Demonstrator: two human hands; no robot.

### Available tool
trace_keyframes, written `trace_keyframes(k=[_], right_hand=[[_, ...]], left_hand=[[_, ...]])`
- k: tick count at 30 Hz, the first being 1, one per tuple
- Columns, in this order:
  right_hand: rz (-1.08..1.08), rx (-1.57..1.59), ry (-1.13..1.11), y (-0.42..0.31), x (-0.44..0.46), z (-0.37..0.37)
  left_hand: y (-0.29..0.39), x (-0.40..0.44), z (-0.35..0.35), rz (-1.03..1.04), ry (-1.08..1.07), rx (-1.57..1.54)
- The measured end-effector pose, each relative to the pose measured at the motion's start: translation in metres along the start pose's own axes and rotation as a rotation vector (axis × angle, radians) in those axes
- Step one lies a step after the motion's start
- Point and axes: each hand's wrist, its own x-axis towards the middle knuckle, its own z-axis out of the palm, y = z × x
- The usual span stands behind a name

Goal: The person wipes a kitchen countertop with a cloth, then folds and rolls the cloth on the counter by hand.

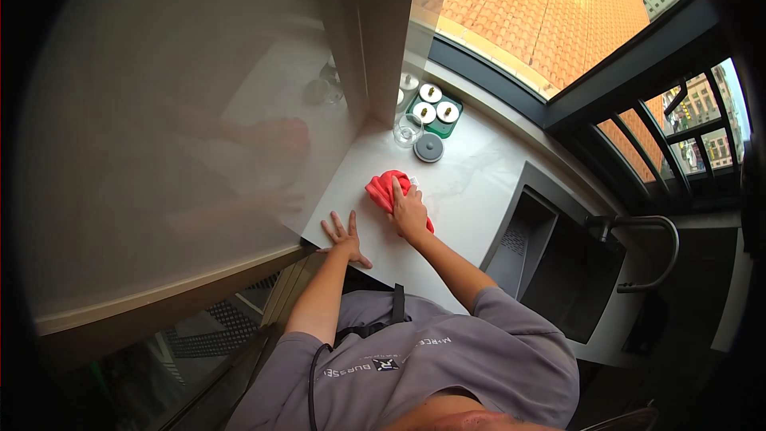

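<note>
On the white countertop point(471, 183), my right hand point(408, 211) presses down on a crumpled red cloth point(386, 190), its fingers over the cloth. To the left, near the counter's front corner, my left hand point(345, 243) lies flat with its fingers spread and holds nothing. Beyond the cloth stand a round grey lid point(428, 148) and a clear glass jar point(407, 132). Behind them a green tray point(456, 101) bears several white-lidded containers.
A dark sink point(570, 287) with a curved faucet point(677, 251) is set into the counter on the right. A glossy wall panel point(199, 152) borders the counter on the left. Beyond the back edge is a window with a dark frame point(491, 68).
</note>
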Motion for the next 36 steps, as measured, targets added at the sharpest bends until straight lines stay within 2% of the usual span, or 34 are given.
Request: trace_keyframes(k=[2,9,16,23,26,29,31,33,36], right_hand=[[-0.054,0.022,0.042,-0.008,0.024,0.001],[0.088,0.109,0.190,-0.034,0.078,0.012],[0.190,0.154,0.190,-0.058,0.118,0.007],[0.124,0.202,0.109,-0.048,0.128,-0.004],[0.056,0.202,0.051,-0.038,0.111,-0.003],[0.045,0.259,-0.217,-0.033,0.084,-0.004],[-0.001,0.279,-0.295,-0.023,0.054,0.004],[0.050,0.247,-0.456,-0.013,0.017,-0.007],[0.122,0.253,-0.495,0.022,-0.038,-0.014]], left_hand=[[-0.001,0.004,-0.002,-0.006,-0.001,0.014],[0.000,0.007,0.000,-0.003,-0.006,0.032],[0.002,0.000,-0.006,-0.014,-0.036,0.040],[0.000,-0.001,-0.004,0.008,-0.026,0.026],[0.002,-0.002,-0.004,0.000,-0.019,0.036],[0.000,-0.006,-0.004,0.005,-0.012,0.018],[0.001,-0.006,-0.007,-0.005,-0.020,0.016],[0.002,-0.008,-0.009,-0.006,-0.018,0.008],[0.000,-0.004,-0.007,0.004,-0.008,0.009]])
